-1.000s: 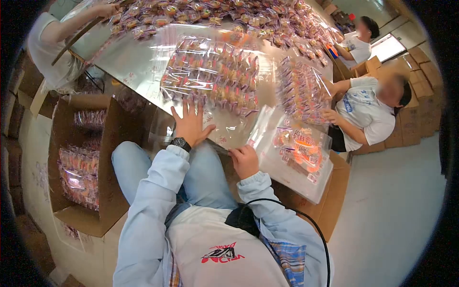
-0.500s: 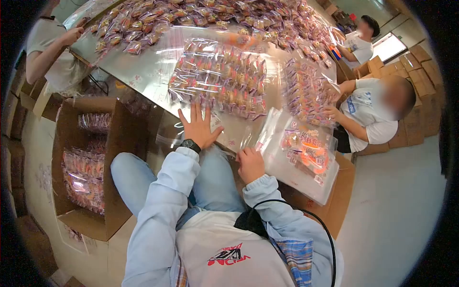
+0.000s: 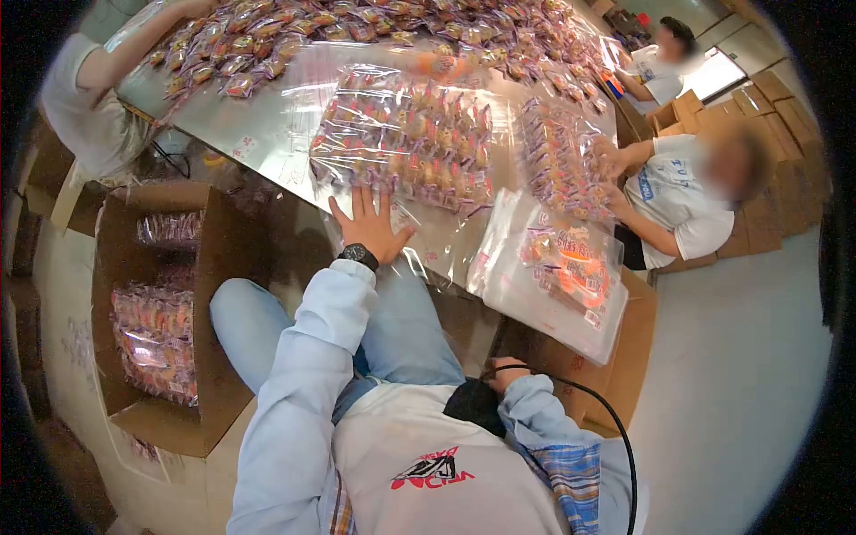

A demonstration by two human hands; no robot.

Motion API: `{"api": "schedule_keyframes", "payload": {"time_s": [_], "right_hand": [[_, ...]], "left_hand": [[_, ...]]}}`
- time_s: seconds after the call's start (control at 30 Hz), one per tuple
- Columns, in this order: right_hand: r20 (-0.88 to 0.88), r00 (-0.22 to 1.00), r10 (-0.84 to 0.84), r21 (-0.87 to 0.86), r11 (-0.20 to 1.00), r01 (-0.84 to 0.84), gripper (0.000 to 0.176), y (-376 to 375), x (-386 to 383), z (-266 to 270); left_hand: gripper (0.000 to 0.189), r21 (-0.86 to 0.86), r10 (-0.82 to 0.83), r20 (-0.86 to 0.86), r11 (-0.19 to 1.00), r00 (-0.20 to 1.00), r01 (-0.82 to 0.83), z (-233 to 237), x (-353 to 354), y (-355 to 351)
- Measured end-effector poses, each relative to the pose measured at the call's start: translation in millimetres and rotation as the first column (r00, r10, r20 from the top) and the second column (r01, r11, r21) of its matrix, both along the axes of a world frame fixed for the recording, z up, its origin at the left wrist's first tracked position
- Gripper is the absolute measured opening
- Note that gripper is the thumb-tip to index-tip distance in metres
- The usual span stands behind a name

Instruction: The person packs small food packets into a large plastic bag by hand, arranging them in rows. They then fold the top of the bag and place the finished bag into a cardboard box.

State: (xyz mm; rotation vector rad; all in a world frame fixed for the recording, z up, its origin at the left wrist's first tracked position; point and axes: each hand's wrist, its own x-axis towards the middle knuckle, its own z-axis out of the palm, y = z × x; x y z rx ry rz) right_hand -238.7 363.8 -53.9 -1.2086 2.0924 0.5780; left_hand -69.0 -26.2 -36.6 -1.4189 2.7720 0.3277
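My left hand (image 3: 370, 225) lies spread with the fingers apart, at the near edge of the metal table (image 3: 267, 152). Its fingertips meet the near edge of a large clear bag (image 3: 406, 134) filled with rows of small wrapped snacks. Down near my lap, right of my waist, is my right hand (image 3: 506, 373), its fingers curled beside a black cable (image 3: 571, 383); whether it holds something is hidden. Between the hands and farther right, a stack of flat clear bags (image 3: 553, 294) with orange print rests at the table's corner.
Loose wrapped snacks (image 3: 357, 27) heap along the far side. An open carton (image 3: 214, 312) holding packed snacks stands at left, another carton (image 3: 633, 348) under the bag stack. One person (image 3: 687, 187) handles a filled bag (image 3: 557, 160) at right; others stand at left and back right.
My right hand has moved from the table edge back and down toward my lap. My left hand stays spread at the bag. The person at left has reached farther over the table.
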Motion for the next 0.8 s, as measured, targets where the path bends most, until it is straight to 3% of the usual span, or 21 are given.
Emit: {"api": "schedule_keyframes", "payload": {"time_s": [0.03, 0.13, 0.2, 0.33, 0.37, 0.43, 0.53, 0.6, 0.63, 0.7, 0.73, 0.77, 0.8], "right_hand": [[-0.077, 0.992, -0.101, 0.027, 0.994, 0.104, 0.033, 7.0, -7.0, 0.2], [0.037, 0.966, -0.255, -0.256, 0.932, 0.256, 0.03, 73.0, -59.4, -50.0], [0.008, 0.947, -0.321, -0.246, 0.917, 0.313, 0.031, 92.9, -74.9, -70.9], [-0.193, 0.894, -0.404, -0.042, 0.914, 0.404, 0.034, 118.5, -95.6, -106.2], [-0.193, 0.9, -0.39, -0.077, 0.921, 0.382, 0.034, 117.8, -96.7, -110.6], [-0.145, 0.93, -0.337, -0.206, 0.93, 0.305, 0.036, 102.9, -88.9, -103.1], [0.01, 0.98, -0.197, -0.527, 0.832, 0.173, 0.033, 21.5, -37.2, -17.2], [0.126, 0.955, -0.267, -0.652, 0.703, 0.283, 0.03, 14.4, -33.9, -6.9], [0.192, 0.934, -0.301, -0.705, 0.619, 0.345, 0.029, 15.7, -29.4, -7.6], [0.062, 0.975, -0.214, -0.436, 0.873, 0.219, 0.024, 74.6, -65.1, -53.6], [0.012, 0.99, -0.144, -0.266, 0.953, 0.142, 0.022, 71.5, -63.2, -42.5], [-0.08, 0.994, -0.079, -0.238, 0.97, 0.058, 0.015, 73.4, -58.3, -27.7], [-0.045, 0.991, -0.125, -0.469, 0.879, 0.089, 0.014, 51.4, -54.2, -8.9]], "left_hand": [[0.097, 0.002, -0.003, 0.004, 1.0, 1.0, 0.003, 1.5, -0.3, -1.2], [0.099, 0.02, -0.036, 0.005, 0.999, 0.999, 0.036, 16.8, 8.9, -3.3], [0.1, 0.033, -0.076, -0.031, 0.996, 0.997, 0.077, 14.5, 24.8, -3.7], [0.096, -0.032, -0.084, -0.176, 0.996, 0.981, 0.08, 15.2, 69.8, 3.6], [0.093, -0.042, -0.102, -0.08, 0.994, 0.992, 0.099, 22.6, 81.2, 8.7], [0.091, -0.088, -0.132, -0.103, 0.988, 0.986, 0.123, 20.2, 98.5, 11.7], [0.091, -0.094, -0.148, -0.096, 0.986, 0.984, 0.14, 22.4, 117.6, 16.9], [0.093, -0.081, -0.181, -0.069, 0.981, 0.981, 0.175, 30.9, 128.3, 22.4], [0.076, -0.152, -0.209, -0.11, 0.97, 0.972, 0.191, 38.3, 132.1, 26.3], [0.059, -0.25, -0.306, -0.053, 0.926, 0.951, 0.284, 33.7, 142.4, 17.2], [0.053, -0.292, -0.343, -0.022, 0.901, 0.939, 0.322, 34.2, 145.9, 14.8], [0.042, -0.322, -0.345, -0.13, 0.901, 0.929, 0.29, 36.0, 148.6, 13.1], [0.042, -0.33, -0.344, -0.142, 0.9, 0.928, 0.284, 38.1, 150.5, 8.7]]}}
